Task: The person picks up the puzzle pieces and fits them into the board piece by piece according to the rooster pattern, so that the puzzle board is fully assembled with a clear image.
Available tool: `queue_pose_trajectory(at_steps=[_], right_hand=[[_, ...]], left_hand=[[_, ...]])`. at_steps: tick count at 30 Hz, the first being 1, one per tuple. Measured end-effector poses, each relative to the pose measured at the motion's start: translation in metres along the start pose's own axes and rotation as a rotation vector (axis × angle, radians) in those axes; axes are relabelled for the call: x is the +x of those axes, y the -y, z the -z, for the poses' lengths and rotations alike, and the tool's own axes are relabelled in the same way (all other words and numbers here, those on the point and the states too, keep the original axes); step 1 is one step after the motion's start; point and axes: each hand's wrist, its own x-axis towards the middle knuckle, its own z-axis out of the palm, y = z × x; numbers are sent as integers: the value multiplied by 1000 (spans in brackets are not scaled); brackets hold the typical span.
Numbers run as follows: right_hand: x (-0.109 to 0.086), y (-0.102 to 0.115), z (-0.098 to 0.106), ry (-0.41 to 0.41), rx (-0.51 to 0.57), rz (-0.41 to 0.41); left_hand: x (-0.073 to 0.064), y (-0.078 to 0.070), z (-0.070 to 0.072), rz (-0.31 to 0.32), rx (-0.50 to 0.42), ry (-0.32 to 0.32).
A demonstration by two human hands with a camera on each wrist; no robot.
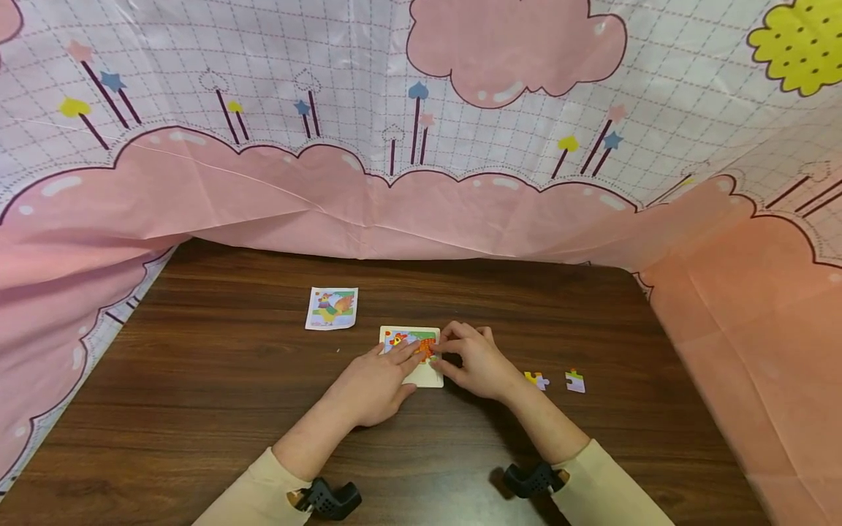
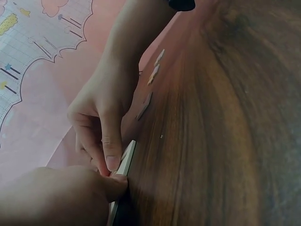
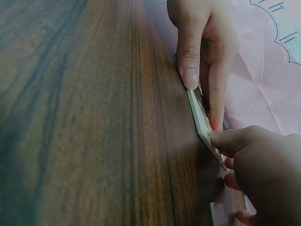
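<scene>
A small pale puzzle board (image 1: 426, 377) with a partly filled jigsaw picture (image 1: 398, 339) of a bird lies mid-table. Across the picture rests my left hand (image 1: 376, 381), its fingers stretched flat over the pieces. Its thumb (image 3: 190, 75) lies at the board's near edge in the right wrist view. At the board's right side, my right hand (image 1: 479, 359) pinches a jigsaw piece with orange and green on it between thumb and forefinger, right at the picture's edge. The fingers hide most of that piece. In the left wrist view, the right thumb (image 2: 111, 148) points down at the board.
A printed picture card (image 1: 332, 308) of a bird lies behind and left of the board. Loose jigsaw pieces, one yellow and lilac (image 1: 536, 380) and one green and lilac (image 1: 575, 380), lie right of my right hand. A patterned pink curtain (image 1: 368, 226) surrounds the dark wooden table (image 1: 217, 380).
</scene>
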Motion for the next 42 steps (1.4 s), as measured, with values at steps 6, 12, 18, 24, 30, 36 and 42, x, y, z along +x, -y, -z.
queue_pose_trajectory(at_steps=[6,12,18,24,30,36,42], right_hand=[[1,0,1,-12,40,-21],[3,0,1,-15,74,-44],[7,-1,0,-2,100,-88],[5,-2,-1,-2,110,-99],[4,-1,-2,-1,110,-109],[3,0,-2,-7,105,-107],[3,0,-3,-12,116,-101]], left_hand=[[0,0,-1,-9,-15,-11],[0,-1,-2,-5,-30,-11],[0,0,-2,-3,-43,-15],[-1,0,0,-7,-42,-15],[-2,2,1,-12,-17,-14],[-3,3,0,-16,-27,-29],[-10,10,-1,-32,-106,-73]])
